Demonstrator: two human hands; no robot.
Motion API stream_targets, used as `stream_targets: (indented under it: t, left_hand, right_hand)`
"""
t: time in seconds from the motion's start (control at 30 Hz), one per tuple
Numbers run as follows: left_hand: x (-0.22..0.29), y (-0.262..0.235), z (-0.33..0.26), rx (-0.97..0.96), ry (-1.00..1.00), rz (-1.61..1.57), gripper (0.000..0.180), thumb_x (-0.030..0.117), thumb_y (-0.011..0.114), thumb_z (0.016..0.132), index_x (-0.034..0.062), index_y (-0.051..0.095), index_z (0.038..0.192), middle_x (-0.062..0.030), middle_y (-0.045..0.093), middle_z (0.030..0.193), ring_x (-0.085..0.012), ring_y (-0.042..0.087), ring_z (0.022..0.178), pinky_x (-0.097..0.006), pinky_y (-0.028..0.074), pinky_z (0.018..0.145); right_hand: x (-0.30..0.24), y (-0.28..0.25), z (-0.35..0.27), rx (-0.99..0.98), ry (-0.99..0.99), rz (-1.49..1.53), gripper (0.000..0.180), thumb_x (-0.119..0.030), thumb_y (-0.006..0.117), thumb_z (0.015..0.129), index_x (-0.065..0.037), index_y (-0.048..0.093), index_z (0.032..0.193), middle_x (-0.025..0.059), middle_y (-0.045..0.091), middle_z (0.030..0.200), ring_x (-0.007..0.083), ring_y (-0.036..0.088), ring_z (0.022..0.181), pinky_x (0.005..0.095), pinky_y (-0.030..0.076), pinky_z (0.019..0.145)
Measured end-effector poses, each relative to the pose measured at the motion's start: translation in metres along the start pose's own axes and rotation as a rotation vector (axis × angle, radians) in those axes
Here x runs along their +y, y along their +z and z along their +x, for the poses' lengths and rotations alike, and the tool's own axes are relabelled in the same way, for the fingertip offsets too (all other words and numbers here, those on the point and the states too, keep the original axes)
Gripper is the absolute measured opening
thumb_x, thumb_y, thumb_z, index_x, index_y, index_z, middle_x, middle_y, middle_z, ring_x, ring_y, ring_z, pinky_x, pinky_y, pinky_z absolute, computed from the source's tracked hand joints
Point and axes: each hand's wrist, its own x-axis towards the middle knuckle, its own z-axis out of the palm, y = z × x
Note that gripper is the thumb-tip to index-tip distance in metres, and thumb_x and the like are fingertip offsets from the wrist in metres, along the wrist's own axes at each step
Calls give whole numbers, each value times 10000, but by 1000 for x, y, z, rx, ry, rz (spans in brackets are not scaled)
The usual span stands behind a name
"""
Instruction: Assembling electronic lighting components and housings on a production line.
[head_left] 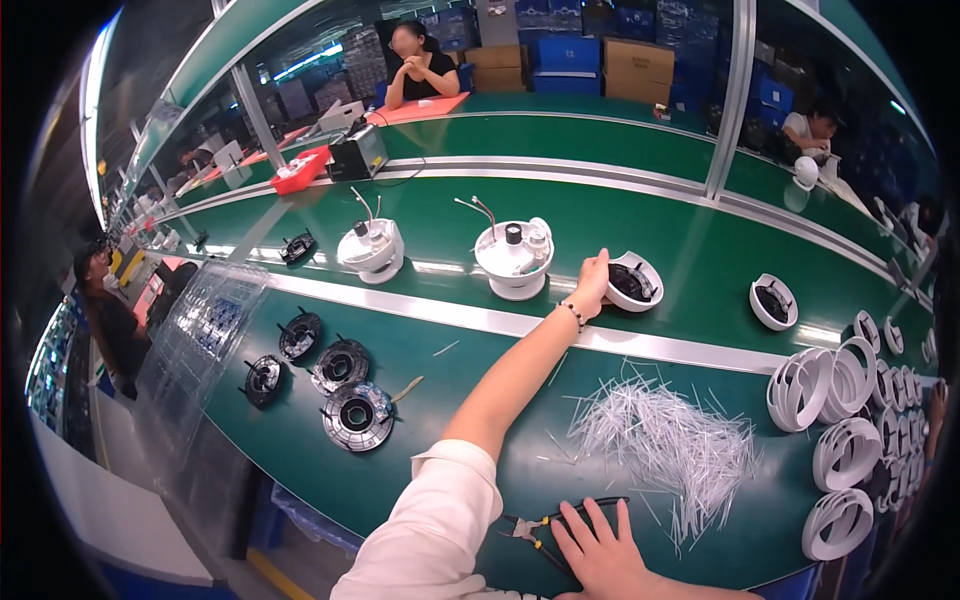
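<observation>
My left hand [594, 280] reaches across to the belt and grips the left rim of a white bowl-shaped housing [648, 290] with a black inner part. Some of its fingers are hidden behind the housing. Near the front edge my right hand [605, 555] lies flat with fingers spread, partly over the black handles of a pair of cutting pliers [525, 527]. Beside that hand spreads a heap of thin white strips [670, 445]. Left of the gripped housing, a white round unit [514, 262] with wires stands on the belt, and a similar unit [371, 248] stands farther left.
Several black round parts [358, 415] lie on the left of the bench, by clear plastic trays [200, 330]. White rings [838, 525] are stacked at the right. Another white housing [773, 302] sits on the belt. A metal rail [450, 315] edges the belt; people sit across it.
</observation>
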Motion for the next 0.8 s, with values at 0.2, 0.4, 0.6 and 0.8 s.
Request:
stream_targets:
  t: [0.2, 0.4, 0.6, 0.8]
  left_hand:
    - [6, 6, -13, 286, 574, 703, 371, 251, 487, 788, -64, 504, 984, -250, 542, 975, -383, 508, 941, -405, 400, 844]
    - [59, -16, -122, -78, 1466, 967, 251, 60, 533, 711, 15, 518, 958, -183, 462, 1156, -313, 557, 867, -371, 458, 738]
    - [117, -56, -126, -68, 1666, 1123, 194, 55, 575, 645, 45, 553, 838, -121, 570, 985, -249, 587, 754, -324, 483, 627]
    - [156, -119, -97, 33, 1386, 1403, 118, 133, 581, 718, 65, 616, 808, -105, 615, 750, -265, 595, 661, -332, 479, 584]
  right_hand:
    - [15, -6, 11, 2, 27, 2, 955, -396, 753, 522, 3, 300, 1262, 231, 294, 1276, 395, 256, 1196, 512, 173, 1002]
    - [22, -23, 18, -76, -105, -99, 806, -307, 722, 563, 26, 371, 1208, 211, 386, 1207, 371, 345, 1134, 491, 212, 1002]
    - [26, -60, 19, 21, -177, -399, 598, -205, 685, 567, 30, 493, 1082, 196, 489, 1060, 343, 449, 983, 445, 340, 870]
    - [100, -135, 76, 690, -261, -736, 362, -54, 544, 521, 15, 549, 877, 145, 501, 782, 286, 482, 682, 377, 408, 591]
